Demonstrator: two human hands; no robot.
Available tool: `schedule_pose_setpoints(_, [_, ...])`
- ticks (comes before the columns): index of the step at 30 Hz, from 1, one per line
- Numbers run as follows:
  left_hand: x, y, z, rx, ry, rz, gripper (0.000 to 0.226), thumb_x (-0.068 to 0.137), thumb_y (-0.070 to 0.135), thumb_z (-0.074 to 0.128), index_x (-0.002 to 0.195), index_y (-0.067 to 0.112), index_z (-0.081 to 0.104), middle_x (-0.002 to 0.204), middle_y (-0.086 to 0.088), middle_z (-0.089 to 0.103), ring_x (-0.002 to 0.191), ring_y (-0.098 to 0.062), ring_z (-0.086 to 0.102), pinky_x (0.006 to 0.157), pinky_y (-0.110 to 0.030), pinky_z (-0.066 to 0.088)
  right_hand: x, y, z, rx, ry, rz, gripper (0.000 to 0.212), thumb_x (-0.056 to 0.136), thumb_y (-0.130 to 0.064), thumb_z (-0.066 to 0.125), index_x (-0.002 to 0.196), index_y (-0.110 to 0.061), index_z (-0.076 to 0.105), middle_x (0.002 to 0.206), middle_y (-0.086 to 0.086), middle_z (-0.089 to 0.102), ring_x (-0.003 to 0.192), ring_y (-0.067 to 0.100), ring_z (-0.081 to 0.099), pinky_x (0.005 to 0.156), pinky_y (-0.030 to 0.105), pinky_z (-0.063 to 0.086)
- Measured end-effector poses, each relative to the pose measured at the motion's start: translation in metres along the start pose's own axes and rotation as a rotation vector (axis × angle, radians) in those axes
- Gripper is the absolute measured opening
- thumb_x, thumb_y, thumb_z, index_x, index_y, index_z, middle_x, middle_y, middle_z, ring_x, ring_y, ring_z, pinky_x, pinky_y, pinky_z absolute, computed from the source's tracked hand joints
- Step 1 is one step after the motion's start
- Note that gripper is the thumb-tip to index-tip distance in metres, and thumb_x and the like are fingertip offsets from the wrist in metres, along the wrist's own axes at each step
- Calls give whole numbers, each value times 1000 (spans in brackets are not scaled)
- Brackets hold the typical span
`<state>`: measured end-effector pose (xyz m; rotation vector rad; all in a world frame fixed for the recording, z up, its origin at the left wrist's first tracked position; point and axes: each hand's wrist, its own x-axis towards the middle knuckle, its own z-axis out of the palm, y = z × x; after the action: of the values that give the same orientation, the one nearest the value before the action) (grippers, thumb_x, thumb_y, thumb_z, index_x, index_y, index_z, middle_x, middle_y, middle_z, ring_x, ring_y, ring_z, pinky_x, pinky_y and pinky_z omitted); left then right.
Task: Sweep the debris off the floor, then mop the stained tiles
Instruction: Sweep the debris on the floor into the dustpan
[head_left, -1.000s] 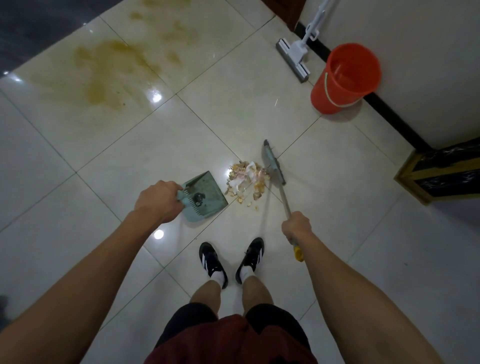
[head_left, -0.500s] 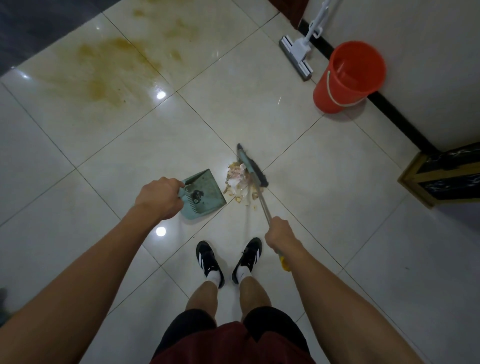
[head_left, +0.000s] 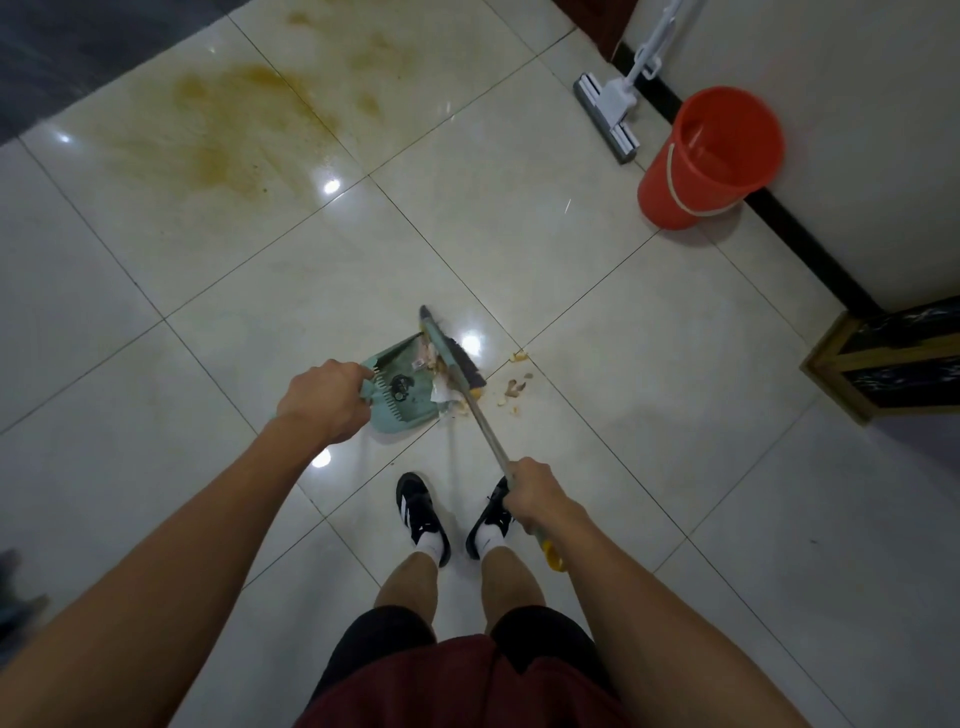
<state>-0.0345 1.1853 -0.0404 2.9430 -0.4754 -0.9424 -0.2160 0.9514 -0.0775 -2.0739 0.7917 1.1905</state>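
Observation:
My left hand (head_left: 322, 402) grips the handle of a green dustpan (head_left: 402, 402) lying on the pale tiles in front of my feet. My right hand (head_left: 532, 496) grips the metal handle of a small broom (head_left: 454, 358), whose brush head sits at the pan's open edge. Paper scraps and crumbs (head_left: 439, 382) lie at the pan's mouth under the brush. A few loose bits of debris (head_left: 514, 387) lie on the floor just right of the broom. A wide yellow-brown stain (head_left: 228, 135) covers the tiles at the far left.
An orange bucket (head_left: 709, 156) stands by the white wall at the upper right, with a white flat mop (head_left: 615, 104) leaning beside it. A dark gold-framed cabinet (head_left: 893, 358) juts in at the right edge. My black shoes (head_left: 421, 512) stand below the dustpan.
The broom swept left across the debris pile, pushing most of it up to and into the dustpan. A few crumbs stayed behind on the right. My left hand kept the pan in place.

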Motion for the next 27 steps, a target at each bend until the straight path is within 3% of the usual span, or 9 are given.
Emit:
schedule_pose_setpoints(3, [-8, -5, 7, -34, -1, -11, 40, 81, 19, 56, 116, 31, 68, 84, 2, 62, 72, -23, 59, 55, -27, 42, -9, -6, 7, 13, -41, -27, 31, 89, 2, 56, 120, 2, 61, 111, 24, 66, 80, 31, 61, 74, 39, 59])
schedule_pose_setpoints(7, [-18, -12, 12, -103, 6, -47, 42, 81, 19, 57, 120, 32, 67, 87, 1, 58, 75, -24, 57, 61, -29, 42, -22, -10, 16, 39, -77, -62, 41, 89, 2, 56, 129, -1, 59, 106, 19, 64, 76, 29, 58, 53, 29, 52])
schedule_pose_setpoints(10, [-25, -21, 12, -128, 20, -57, 38, 81, 20, 58, 117, 29, 68, 86, 0, 59, 75, -25, 57, 63, -30, 44, -30, -6, 15, 86, -58, -54, 47, 87, 5, 56, 133, -4, 60, 95, 11, 57, 61, 20, 54, 38, 21, 44])
schedule_pose_setpoints(13, [-32, -27, 9, -150, 27, -68, 35, 82, 22, 60, 116, 28, 68, 90, -2, 63, 77, -25, 58, 64, -31, 45, -37, -4, 12, 83, -16, -39, 51, 86, 3, 58, 136, -7, 60, 97, 9, 57, 58, 17, 53, 34, 20, 43])
schedule_pose_setpoints(17, [-44, -31, 8, -162, 22, -84, 35, 85, 24, 61, 119, 29, 67, 91, -1, 63, 76, -23, 59, 62, -30, 45, -43, -6, 8, 40, 48, -46, 54, 87, 2, 61, 140, -10, 56, 107, 13, 60, 70, 24, 60, 40, 27, 49])
schedule_pose_setpoints(22, [-61, -32, 17, -199, 24, -126, 30, 81, 24, 61, 110, 29, 70, 85, 1, 64, 73, -21, 61, 61, -30, 52, -42, -10, -4, -68, 139, -72, 48, 89, 0, 57, 136, -7, 57, 112, 17, 62, 86, 34, 67, 71, 43, 62])
schedule_pose_setpoints(27, [-79, -42, 29, -195, 44, -198, 32, 77, 23, 60, 106, 32, 72, 84, 2, 65, 71, -22, 62, 68, -35, 59, -34, -13, -16, -46, 148, -80, 47, 87, 0, 59, 133, -7, 59, 111, 16, 64, 87, 34, 67, 72, 48, 63])
